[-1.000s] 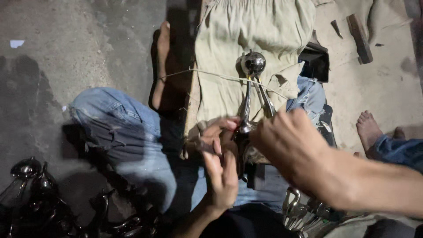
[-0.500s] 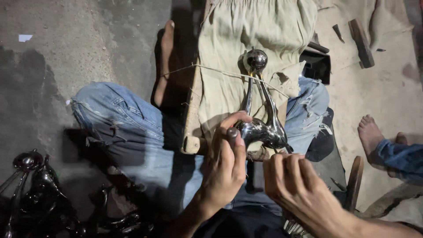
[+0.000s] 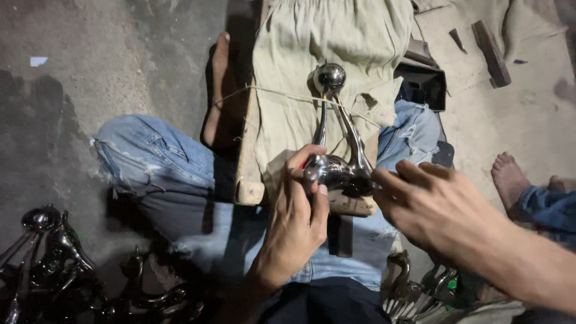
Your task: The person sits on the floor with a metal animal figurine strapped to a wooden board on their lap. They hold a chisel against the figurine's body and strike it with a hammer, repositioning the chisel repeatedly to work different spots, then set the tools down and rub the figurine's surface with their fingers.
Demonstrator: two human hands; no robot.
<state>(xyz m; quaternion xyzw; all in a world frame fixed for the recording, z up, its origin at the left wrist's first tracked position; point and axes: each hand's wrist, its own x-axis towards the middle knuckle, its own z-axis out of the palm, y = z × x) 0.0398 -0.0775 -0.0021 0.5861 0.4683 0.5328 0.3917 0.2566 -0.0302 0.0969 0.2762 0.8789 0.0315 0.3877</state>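
Bare concrete floor [image 3: 108, 66] fills the view from above, grey and stained, with a small pale scrap lying on it far to the left of the board. On the person's lap, over blue jeans [image 3: 150, 174], rests a wooden board [image 3: 249, 180] draped in a khaki cloth [image 3: 336, 36], and a thin string [image 3: 282, 96] crosses that cloth. A shiny metal piece [image 3: 336, 171] lies on the near end of the board: a rounded polished body from which two slim stems run up the cloth to a ball [image 3: 330, 77] at the far end.

The left hand [image 3: 294, 228] grips the metal piece from the near side, its fingers [image 3: 318, 201] curled and pressed around the left part of the body, thumb on top. The right hand [image 3: 438, 204] comes in from the right of the board with fingers loosely spread; the fingertips [image 3: 384, 180] reach the right edge of the piece, though whether they actually touch it is hard to tell.

Left of the board, low on the floor, sits a dark heap of similar metal pieces [image 3: 54, 264]. More shiny pieces [image 3: 414, 294] lie just below the right wrist. A bare foot [image 3: 219, 90] rests beside the board's left edge, and another person's foot [image 3: 510, 180] shows to the right. A wood block [image 3: 491, 53] lies beyond the board to the right.
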